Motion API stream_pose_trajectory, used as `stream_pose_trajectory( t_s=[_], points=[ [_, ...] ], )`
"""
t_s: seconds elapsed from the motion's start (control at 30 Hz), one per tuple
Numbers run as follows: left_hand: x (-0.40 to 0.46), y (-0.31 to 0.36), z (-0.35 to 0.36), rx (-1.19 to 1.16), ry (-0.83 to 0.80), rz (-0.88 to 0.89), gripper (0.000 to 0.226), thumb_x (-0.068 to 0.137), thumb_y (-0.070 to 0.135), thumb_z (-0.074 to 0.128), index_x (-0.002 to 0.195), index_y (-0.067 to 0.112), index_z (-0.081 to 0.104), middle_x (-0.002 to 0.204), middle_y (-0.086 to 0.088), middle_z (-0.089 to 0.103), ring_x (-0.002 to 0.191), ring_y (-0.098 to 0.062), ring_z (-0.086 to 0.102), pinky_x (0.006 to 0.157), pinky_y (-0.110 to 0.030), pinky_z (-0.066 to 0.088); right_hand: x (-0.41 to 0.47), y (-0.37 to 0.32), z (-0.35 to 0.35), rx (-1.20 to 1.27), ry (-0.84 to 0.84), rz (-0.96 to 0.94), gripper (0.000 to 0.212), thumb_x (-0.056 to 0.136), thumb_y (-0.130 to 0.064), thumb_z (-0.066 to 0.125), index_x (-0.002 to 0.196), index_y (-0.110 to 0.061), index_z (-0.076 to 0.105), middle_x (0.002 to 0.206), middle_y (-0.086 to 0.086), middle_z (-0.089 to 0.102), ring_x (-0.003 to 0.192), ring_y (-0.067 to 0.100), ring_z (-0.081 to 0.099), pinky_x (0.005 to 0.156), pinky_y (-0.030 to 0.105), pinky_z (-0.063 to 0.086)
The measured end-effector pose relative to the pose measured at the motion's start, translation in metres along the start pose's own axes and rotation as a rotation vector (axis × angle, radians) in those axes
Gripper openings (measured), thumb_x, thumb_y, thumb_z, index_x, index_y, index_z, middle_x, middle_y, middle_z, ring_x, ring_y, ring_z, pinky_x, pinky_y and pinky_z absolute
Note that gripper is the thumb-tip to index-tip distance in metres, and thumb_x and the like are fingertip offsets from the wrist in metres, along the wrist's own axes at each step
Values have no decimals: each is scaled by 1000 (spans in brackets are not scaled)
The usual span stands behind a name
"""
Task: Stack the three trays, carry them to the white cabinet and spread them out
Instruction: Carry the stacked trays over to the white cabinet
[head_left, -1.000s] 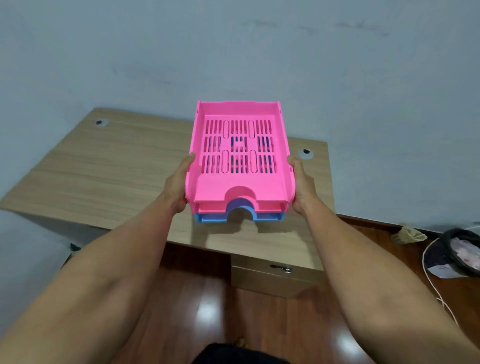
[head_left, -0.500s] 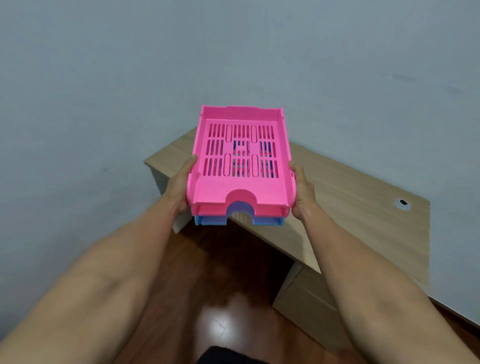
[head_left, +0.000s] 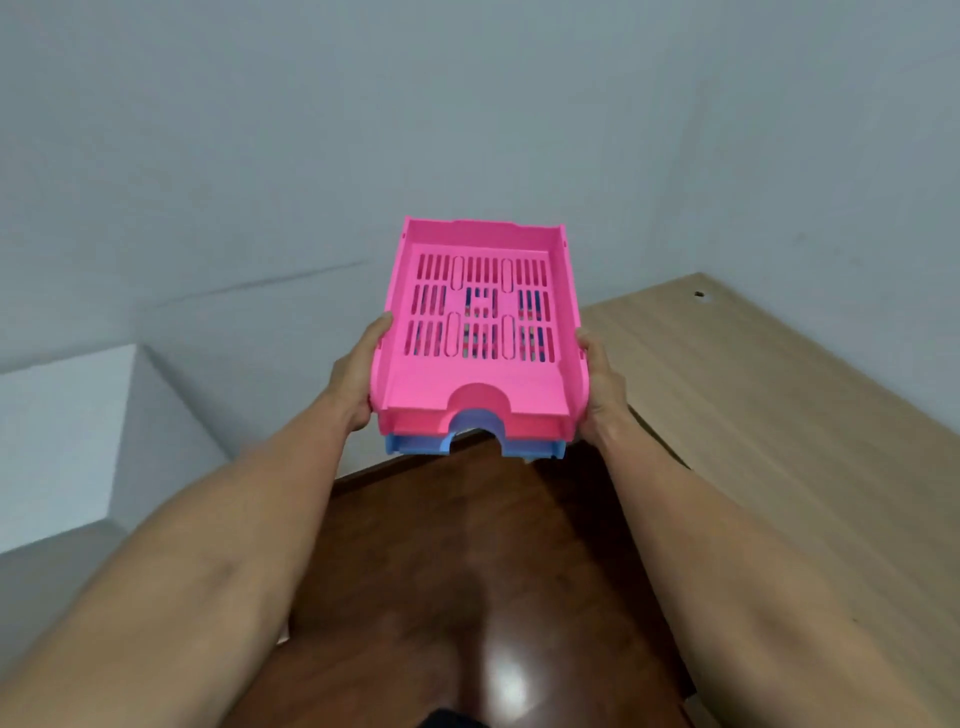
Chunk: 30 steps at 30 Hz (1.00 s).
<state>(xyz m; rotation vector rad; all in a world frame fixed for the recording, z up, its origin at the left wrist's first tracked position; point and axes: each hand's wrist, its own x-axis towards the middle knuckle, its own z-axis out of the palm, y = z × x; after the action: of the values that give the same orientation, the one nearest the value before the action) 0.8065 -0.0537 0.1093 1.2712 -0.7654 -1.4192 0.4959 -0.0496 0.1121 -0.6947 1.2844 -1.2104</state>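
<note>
A stack of three trays hangs in the air in front of me. The pink tray (head_left: 480, 374) is on top, a red tray (head_left: 524, 427) shows as a thin band under it, and a blue tray (head_left: 415, 445) is at the bottom. My left hand (head_left: 358, 382) grips the stack's left side and my right hand (head_left: 602, 387) grips its right side. The white cabinet (head_left: 57, 441) appears at the left edge, lower than the trays.
A wooden desk (head_left: 753, 415) runs along the right, close to my right forearm. Dark glossy wood floor (head_left: 467, 571) lies below the trays. A pale grey wall (head_left: 363, 130) fills the view ahead.
I have turned left with the stack held between both hands. The desk has slid to the right of the view and the white cabinet has come into sight at the left.
</note>
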Motion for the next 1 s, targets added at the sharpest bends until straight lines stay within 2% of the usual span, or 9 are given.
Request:
stream_pose_trajectory(
  t_s=[0.1,0.2,0.27,0.47,0.6,0.67,0.77,0.83,1.0],
  points=[
    [-21,15,-77,-25,103,24,91,51,74,88,125,22,75,124,-13,77,119,-37,71,108,-61,51,-14,17,74,-28,-80,6,49,66,-58,82,87,-14,79,94,10,80,91,32,76,90,49,60],
    [-50,27,-145,-47,186,55,82,61,75,84,125,25,75,125,-11,77,118,-36,71,110,-61,50,-29,34,140,-70,-178,26,58,62,-62,81,95,-14,79,98,13,80,98,35,75,95,57,57],
    [-75,34,-186,-56,239,90,72,71,72,78,125,24,74,125,-10,76,117,-34,72,109,-57,51,-39,45,183,-97,-230,23,52,63,-60,79,90,-15,79,97,14,80,91,32,74,93,54,58],
    [-153,46,-294,-132,472,146,63,69,74,78,113,30,78,120,-7,79,116,-35,73,107,-58,53,-85,78,301,-152,-457,79,43,63,-58,79,79,-18,78,99,18,78,81,30,70,92,59,55],
    [-205,47,-355,-156,619,158,75,63,80,78,119,30,77,122,-7,78,117,-36,72,106,-60,52,-116,101,372,-216,-590,112,40,74,-54,76,85,-16,76,90,13,78,79,28,70,88,53,59],
    [-228,46,-387,-179,691,166,79,62,80,79,122,28,76,124,-8,78,117,-37,72,106,-60,52,-130,114,405,-231,-652,136,42,73,-54,77,88,-14,77,98,17,79,80,28,70,87,52,59],
    [-259,42,-428,-204,752,172,83,61,79,81,126,27,74,128,-10,75,119,-38,71,108,-63,49,-152,135,453,-251,-761,168,49,66,-55,79,91,-13,78,93,14,78,83,30,71,91,55,59],
    [-283,41,-452,-237,833,216,86,58,75,85,125,23,75,125,-11,77,116,-36,72,105,-57,53,-169,152,488,-273,-834,200,54,59,-57,81,92,-14,78,95,12,79,85,31,72,93,55,58],
    [-332,31,-524,-320,975,236,85,66,73,83,132,22,70,138,-16,68,120,-36,71,110,-59,49,-209,189,569,-359,-961,239,48,68,-57,77,91,-16,77,89,6,77,82,27,71,92,49,58]
  ],
)
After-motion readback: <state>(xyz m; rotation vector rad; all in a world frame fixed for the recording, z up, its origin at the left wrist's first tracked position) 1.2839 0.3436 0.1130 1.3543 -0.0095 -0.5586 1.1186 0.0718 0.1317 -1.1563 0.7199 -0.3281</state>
